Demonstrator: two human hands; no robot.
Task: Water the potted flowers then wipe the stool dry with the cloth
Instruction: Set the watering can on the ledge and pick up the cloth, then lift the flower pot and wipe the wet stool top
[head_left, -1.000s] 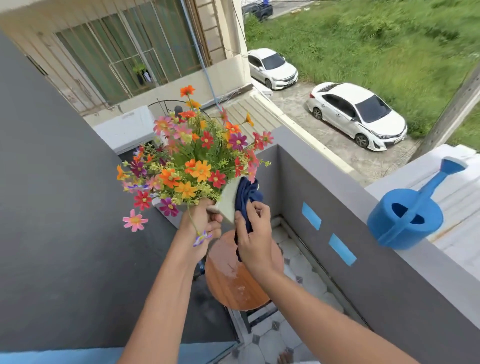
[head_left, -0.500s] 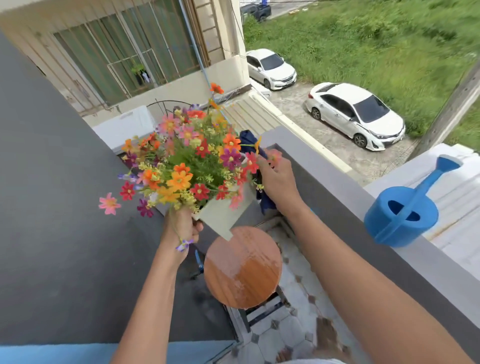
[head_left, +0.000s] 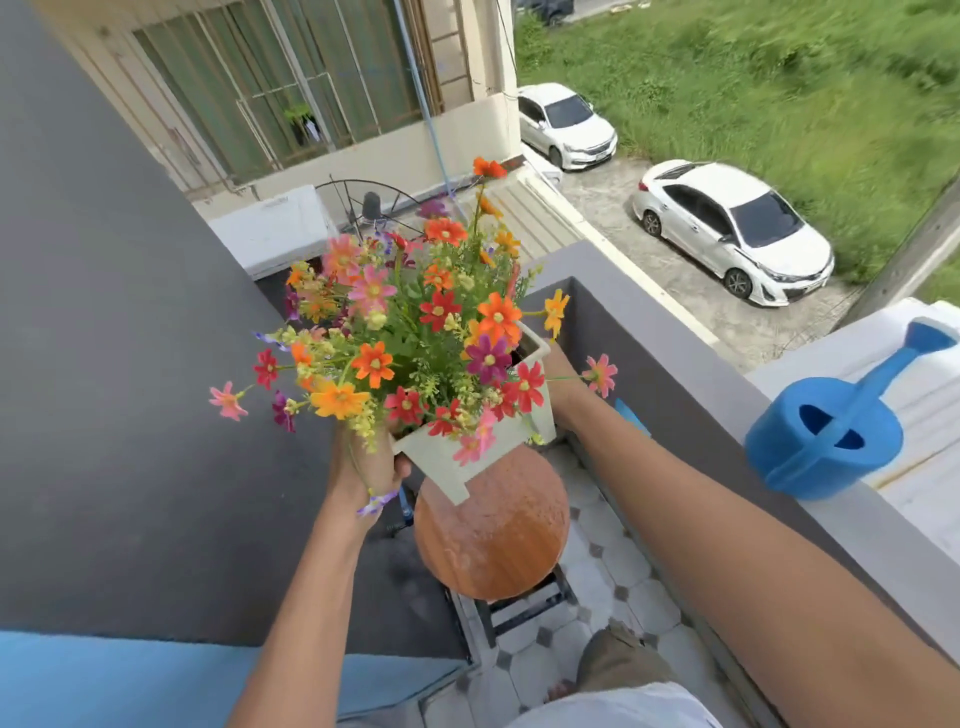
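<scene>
A pale green square pot full of orange, red and pink flowers is held tilted in the air just above the round wooden stool. The stool's seat shows wet drops. My left hand grips the pot's near left corner. My right hand is pressed against the pot's far right side, with its fingers hidden behind the pot and blooms. The dark blue cloth is not in view.
A blue watering can sits on the grey balcony ledge to the right. A dark wall closes the left side. The tiled floor is narrow. Parked cars lie far below.
My right hand, which held the blue cloth up by the ledge, has come to the pot's right side without it. The pot has moved right and lower over the stool.
</scene>
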